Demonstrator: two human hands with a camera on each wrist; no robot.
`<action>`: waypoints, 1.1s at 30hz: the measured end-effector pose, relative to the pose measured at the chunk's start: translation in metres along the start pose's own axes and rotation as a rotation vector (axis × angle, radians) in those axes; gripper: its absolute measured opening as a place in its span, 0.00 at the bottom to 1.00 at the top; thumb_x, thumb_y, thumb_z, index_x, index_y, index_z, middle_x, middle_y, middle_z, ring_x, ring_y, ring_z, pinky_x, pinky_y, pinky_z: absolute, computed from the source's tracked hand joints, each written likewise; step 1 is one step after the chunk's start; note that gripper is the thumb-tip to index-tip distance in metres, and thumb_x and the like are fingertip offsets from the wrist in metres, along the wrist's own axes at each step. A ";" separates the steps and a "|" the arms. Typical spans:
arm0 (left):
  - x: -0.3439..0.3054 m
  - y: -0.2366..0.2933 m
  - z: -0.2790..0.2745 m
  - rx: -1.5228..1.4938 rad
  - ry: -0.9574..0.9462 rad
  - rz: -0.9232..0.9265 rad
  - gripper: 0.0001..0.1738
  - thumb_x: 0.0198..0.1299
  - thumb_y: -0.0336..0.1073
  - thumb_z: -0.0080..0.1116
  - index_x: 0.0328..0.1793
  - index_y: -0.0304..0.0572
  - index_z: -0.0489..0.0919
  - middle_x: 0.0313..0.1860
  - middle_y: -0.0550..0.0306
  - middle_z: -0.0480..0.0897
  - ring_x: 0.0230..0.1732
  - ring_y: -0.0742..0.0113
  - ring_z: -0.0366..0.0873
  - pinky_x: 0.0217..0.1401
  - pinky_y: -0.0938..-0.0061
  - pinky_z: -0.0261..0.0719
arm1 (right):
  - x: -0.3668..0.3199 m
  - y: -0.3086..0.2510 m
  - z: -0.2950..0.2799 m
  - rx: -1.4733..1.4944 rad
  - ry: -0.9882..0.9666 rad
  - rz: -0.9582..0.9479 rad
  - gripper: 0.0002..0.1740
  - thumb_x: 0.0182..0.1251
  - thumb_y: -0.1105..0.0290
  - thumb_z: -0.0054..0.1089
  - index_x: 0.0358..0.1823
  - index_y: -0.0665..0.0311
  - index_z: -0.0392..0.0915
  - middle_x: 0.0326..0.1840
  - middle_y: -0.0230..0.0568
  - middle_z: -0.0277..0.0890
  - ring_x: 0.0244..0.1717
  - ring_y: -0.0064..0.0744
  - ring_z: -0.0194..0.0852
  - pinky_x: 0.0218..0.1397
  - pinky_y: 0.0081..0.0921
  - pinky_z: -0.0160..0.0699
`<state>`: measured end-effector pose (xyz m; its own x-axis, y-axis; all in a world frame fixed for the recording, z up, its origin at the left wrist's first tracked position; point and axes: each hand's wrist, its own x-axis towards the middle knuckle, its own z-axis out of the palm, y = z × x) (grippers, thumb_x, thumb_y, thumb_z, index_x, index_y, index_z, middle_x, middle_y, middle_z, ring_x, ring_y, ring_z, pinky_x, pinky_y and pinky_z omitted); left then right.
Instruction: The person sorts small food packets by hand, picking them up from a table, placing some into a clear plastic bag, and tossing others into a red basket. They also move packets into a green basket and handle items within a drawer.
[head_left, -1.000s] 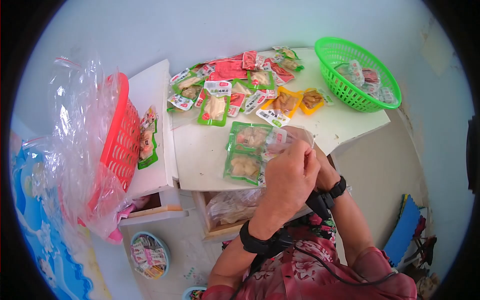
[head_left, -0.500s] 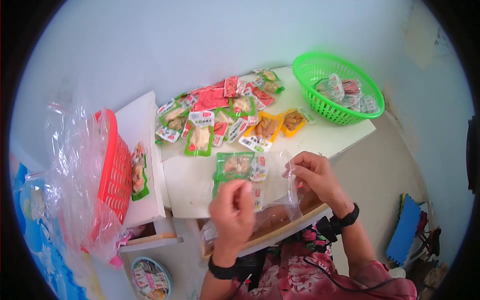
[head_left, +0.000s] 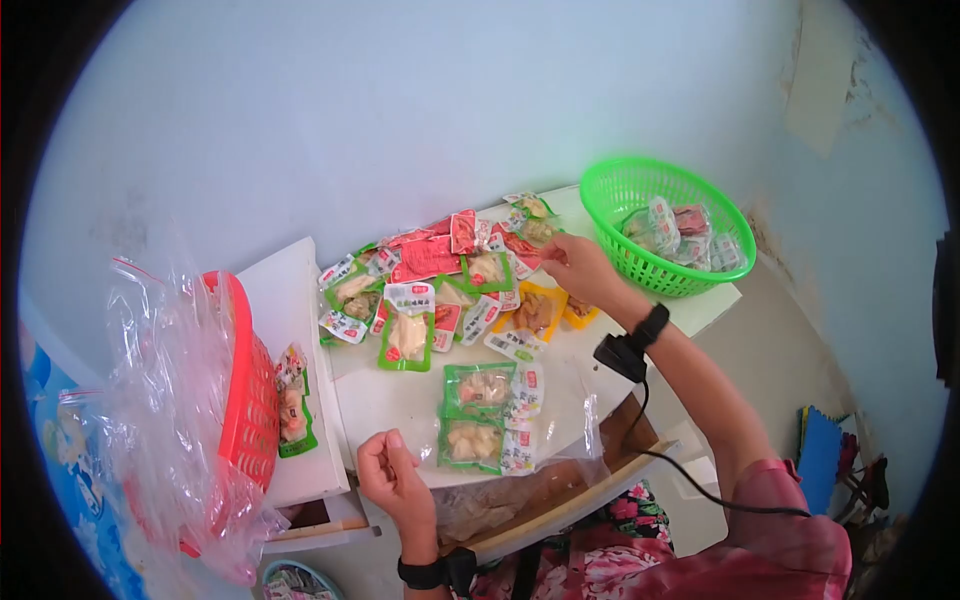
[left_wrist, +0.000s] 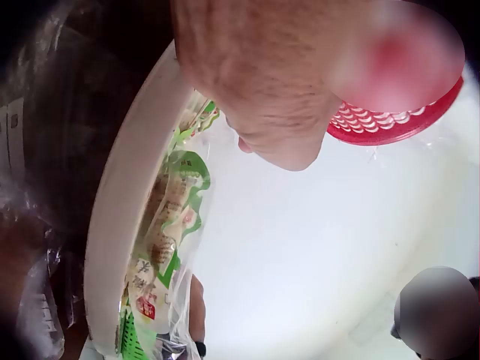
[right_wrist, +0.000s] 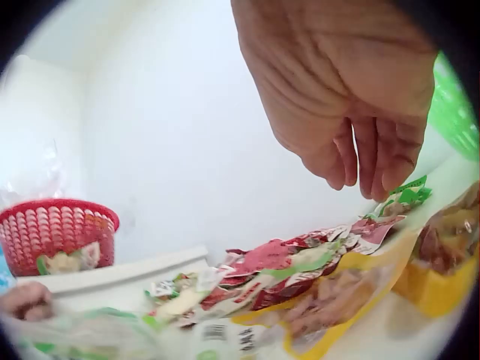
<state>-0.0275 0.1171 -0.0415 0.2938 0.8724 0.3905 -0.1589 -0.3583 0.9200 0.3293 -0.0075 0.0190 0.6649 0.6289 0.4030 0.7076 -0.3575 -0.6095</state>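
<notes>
My right hand (head_left: 585, 272) reaches over the right end of a pile of snack packets. In the right wrist view that hand (right_wrist: 352, 112) hangs with fingers pointing down, fingertips close above a small green packet (right_wrist: 405, 196), and nothing shows between them. My left hand (head_left: 395, 485) stays near the front edge of the white table (head_left: 375, 400), fingers loosely bent and holding nothing. Beside it lies a clear plastic bag (head_left: 565, 425) with two green-edged packets (head_left: 475, 445) inside. Among the pile are red packets (head_left: 425, 260), a green-edged white packet (head_left: 408, 335) and yellow packets (head_left: 535, 312).
A green basket (head_left: 665, 275) with several packets stands at the back right. On the left, a red basket (head_left: 255, 400) is draped with clear bags (head_left: 170, 400), a green packet (head_left: 293, 410) beside it. A drawer (head_left: 560, 510) stands pulled out below the table.
Both hands have come off the clear bag, which lies flat on the table with its packets. My right hand has moved forward over the pile; my left has drawn back to the left.
</notes>
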 end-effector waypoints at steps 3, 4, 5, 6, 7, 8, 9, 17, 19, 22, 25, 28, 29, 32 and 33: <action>0.000 0.004 0.000 -0.011 -0.047 -0.033 0.07 0.76 0.31 0.59 0.46 0.33 0.79 0.31 0.63 0.79 0.28 0.81 0.71 0.31 0.83 0.69 | 0.037 0.013 0.013 -0.304 0.098 -0.077 0.19 0.65 0.68 0.66 0.55 0.67 0.80 0.49 0.53 0.86 0.54 0.51 0.84 0.57 0.45 0.82; 0.000 0.004 0.000 -0.032 -0.047 -0.039 0.07 0.76 0.31 0.59 0.46 0.33 0.79 0.31 0.63 0.79 0.28 0.81 0.71 0.31 0.83 0.69 | 0.048 0.010 0.012 -0.338 0.046 0.014 0.22 0.65 0.67 0.65 0.59 0.66 0.79 0.54 0.54 0.84 0.57 0.53 0.82 0.60 0.46 0.81; 0.001 0.004 0.000 -0.052 -0.047 -0.045 0.07 0.75 0.31 0.59 0.46 0.33 0.79 0.31 0.63 0.79 0.28 0.81 0.71 0.31 0.84 0.69 | 0.059 0.008 0.011 -0.371 -0.006 0.105 0.25 0.65 0.66 0.65 0.62 0.66 0.77 0.59 0.55 0.82 0.60 0.54 0.81 0.63 0.46 0.79; 0.001 0.003 -0.001 -0.072 -0.047 -0.052 0.07 0.75 0.31 0.59 0.46 0.33 0.79 0.31 0.62 0.79 0.28 0.81 0.71 0.30 0.84 0.69 | 0.067 0.006 0.011 -0.405 -0.059 0.197 0.28 0.65 0.65 0.65 0.66 0.65 0.75 0.63 0.57 0.79 0.63 0.56 0.79 0.66 0.47 0.78; 0.000 0.003 -0.001 -0.055 -0.056 -0.057 0.06 0.75 0.30 0.59 0.46 0.32 0.79 0.32 0.62 0.79 0.27 0.81 0.71 0.30 0.84 0.69 | 0.074 0.014 0.016 -0.433 -0.041 0.158 0.31 0.65 0.63 0.65 0.69 0.64 0.73 0.66 0.58 0.77 0.64 0.57 0.78 0.67 0.48 0.78; -0.001 0.003 -0.002 -0.040 -0.065 -0.062 0.06 0.75 0.30 0.59 0.46 0.32 0.79 0.32 0.62 0.80 0.27 0.81 0.71 0.30 0.84 0.69 | 0.081 0.025 0.022 -0.461 -0.022 0.119 0.34 0.64 0.62 0.65 0.72 0.62 0.70 0.69 0.60 0.74 0.65 0.59 0.77 0.68 0.48 0.77; -0.001 0.003 -0.002 -0.026 -0.073 -0.065 0.06 0.74 0.30 0.59 0.46 0.32 0.79 0.32 0.61 0.80 0.27 0.81 0.71 0.30 0.84 0.69 | 0.085 0.023 0.024 -0.488 -0.003 0.078 0.37 0.64 0.60 0.65 0.75 0.61 0.68 0.72 0.61 0.71 0.66 0.60 0.76 0.69 0.48 0.77; -0.001 0.008 -0.001 -0.040 -0.113 -0.080 0.04 0.74 0.28 0.57 0.46 0.33 0.79 0.35 0.60 0.80 0.28 0.80 0.71 0.31 0.83 0.70 | 0.103 0.039 0.033 -0.632 -0.260 0.137 0.30 0.65 0.62 0.63 0.70 0.53 0.73 0.64 0.54 0.77 0.61 0.58 0.81 0.60 0.49 0.82; -0.001 0.007 -0.001 -0.041 -0.122 -0.071 0.04 0.74 0.28 0.57 0.47 0.33 0.79 0.35 0.60 0.80 0.28 0.80 0.72 0.31 0.83 0.71 | 0.101 0.041 0.033 -0.697 -0.236 0.060 0.23 0.64 0.64 0.63 0.62 0.55 0.78 0.54 0.51 0.82 0.55 0.55 0.84 0.54 0.50 0.83; 0.000 0.008 0.000 -0.033 -0.127 -0.049 0.04 0.74 0.27 0.58 0.47 0.32 0.79 0.34 0.61 0.80 0.28 0.81 0.72 0.31 0.83 0.70 | 0.098 0.035 0.034 -0.767 -0.285 -0.035 0.13 0.64 0.68 0.62 0.49 0.58 0.81 0.40 0.48 0.85 0.48 0.53 0.86 0.48 0.50 0.83; 0.000 0.007 0.001 -0.013 -0.129 -0.034 0.05 0.73 0.28 0.59 0.48 0.31 0.79 0.32 0.62 0.80 0.28 0.81 0.71 0.30 0.83 0.69 | 0.081 0.014 0.027 -0.805 -0.405 -0.127 0.10 0.63 0.70 0.61 0.45 0.59 0.83 0.37 0.48 0.86 0.45 0.52 0.87 0.46 0.50 0.83; 0.000 0.006 0.000 -0.015 -0.134 -0.033 0.05 0.74 0.28 0.59 0.48 0.32 0.79 0.32 0.62 0.79 0.28 0.81 0.71 0.31 0.84 0.69 | 0.054 -0.009 0.016 -0.804 -0.492 -0.201 0.12 0.62 0.70 0.63 0.47 0.57 0.84 0.40 0.48 0.86 0.45 0.52 0.87 0.43 0.48 0.84; 0.000 0.004 0.000 -0.021 -0.138 -0.028 0.05 0.74 0.28 0.59 0.48 0.32 0.79 0.32 0.63 0.79 0.28 0.81 0.71 0.31 0.84 0.69 | 0.045 -0.012 0.012 -0.787 -0.484 -0.200 0.13 0.61 0.70 0.63 0.48 0.58 0.84 0.40 0.49 0.86 0.44 0.53 0.87 0.43 0.49 0.83; 0.001 0.002 0.001 -0.045 -0.133 -0.003 0.05 0.74 0.28 0.59 0.48 0.32 0.79 0.32 0.63 0.79 0.29 0.81 0.72 0.32 0.84 0.70 | 0.021 -0.028 -0.003 -0.704 -0.299 -0.197 0.12 0.62 0.70 0.64 0.48 0.61 0.81 0.38 0.47 0.86 0.40 0.49 0.86 0.41 0.47 0.82; 0.002 0.002 0.001 -0.051 -0.129 0.005 0.05 0.74 0.28 0.59 0.48 0.32 0.79 0.32 0.63 0.79 0.29 0.81 0.72 0.32 0.84 0.70 | 0.012 -0.037 -0.009 -0.669 -0.212 -0.194 0.11 0.63 0.70 0.64 0.47 0.62 0.80 0.37 0.45 0.86 0.38 0.47 0.86 0.41 0.46 0.81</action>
<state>-0.0268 0.1175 -0.0388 0.4108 0.8198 0.3988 -0.2069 -0.3422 0.9166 0.3132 0.0069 0.0523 0.4997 0.8201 0.2789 0.8482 -0.5286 0.0348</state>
